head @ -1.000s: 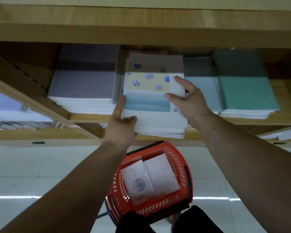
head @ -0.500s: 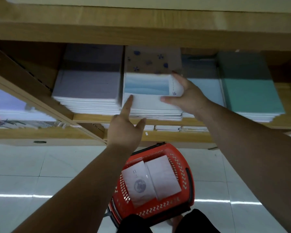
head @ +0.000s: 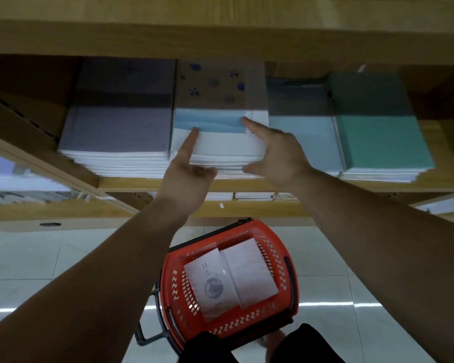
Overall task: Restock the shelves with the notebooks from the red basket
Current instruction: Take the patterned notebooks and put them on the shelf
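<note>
beach-cover stack (head: 215, 145) sits on the shelf (head: 131, 183) between the purple pile (head: 116, 132) and pale-blue pile (head: 299, 137); your left hand (head: 186, 184) and right hand (head: 281, 158), fingers straight, press it square. placing looks done, so next reach down to the red basket (head: 286, 247) for more notebooks (head: 249, 273)

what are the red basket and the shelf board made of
Red basket: looks like moulded plastic, slightly glossy, with slotted walls. Shelf board: light wood or wood-look laminate, matte, faint grain; which one cannot be told.
</note>
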Demonstrator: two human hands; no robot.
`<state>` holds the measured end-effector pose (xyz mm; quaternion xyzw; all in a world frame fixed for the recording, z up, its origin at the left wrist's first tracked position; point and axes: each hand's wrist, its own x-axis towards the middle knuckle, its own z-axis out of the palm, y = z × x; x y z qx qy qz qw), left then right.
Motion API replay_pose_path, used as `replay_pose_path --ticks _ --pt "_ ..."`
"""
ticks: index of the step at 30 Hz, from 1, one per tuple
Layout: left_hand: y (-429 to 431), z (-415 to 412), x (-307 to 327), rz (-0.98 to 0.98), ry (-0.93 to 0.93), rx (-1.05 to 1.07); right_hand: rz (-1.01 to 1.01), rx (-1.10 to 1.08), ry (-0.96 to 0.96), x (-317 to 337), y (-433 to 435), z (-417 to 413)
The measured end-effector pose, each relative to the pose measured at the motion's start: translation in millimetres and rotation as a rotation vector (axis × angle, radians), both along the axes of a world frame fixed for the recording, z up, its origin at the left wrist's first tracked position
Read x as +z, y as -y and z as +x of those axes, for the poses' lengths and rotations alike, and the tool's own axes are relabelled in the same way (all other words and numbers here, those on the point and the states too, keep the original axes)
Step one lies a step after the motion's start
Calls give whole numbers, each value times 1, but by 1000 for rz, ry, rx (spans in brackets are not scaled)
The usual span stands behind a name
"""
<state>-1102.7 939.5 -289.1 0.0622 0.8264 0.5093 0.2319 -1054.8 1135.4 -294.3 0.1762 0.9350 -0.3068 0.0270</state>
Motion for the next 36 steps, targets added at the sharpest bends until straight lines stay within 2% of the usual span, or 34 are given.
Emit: replay_pose_path --ticks 5,7,9,12,14,16,18,23,28,30,32,34,36 --pt "0 -11 -1 -53 64 -13 -66 19 -30 -3 -6 -1" --pt "3 -11 3 -165 -15 -74 -95 16 -23 -3 -4 3" --pt "6 -11 10 -330 -260 -158 -59 -16 -4 -3 0 9" --pt "8 -18 20 -479 -747 -243 56 -18 -26 -4 3 16" --pt "2 -31 21 -633 -916 -341 99 46 -31 -5 0 14" --pt "-5 -48 22 -822 -867 -524 117 86 -15 -5 -1 5" --pt "-6 -63 15 -884 -811 -635 112 102 3 -6 1 -7" --pt "4 -75 7 -801 -792 -621 116 179 -1 -7 0 -21" --pt "1 -74 7 -805 -794 -617 113 207 0 -1 -2 -22" --pt "1 -72 9 -797 -831 -610 309 223 74 4 0 -23" --pt "4 -70 9 -868 -880 -616 541 239 118 8 2 -22" --pt "10 -70 4 -957 -907 -635 578 266 140 8 3 -21" --pt "16 -71 -2 -946 -928 -628 537 281 151 7 3 -23"
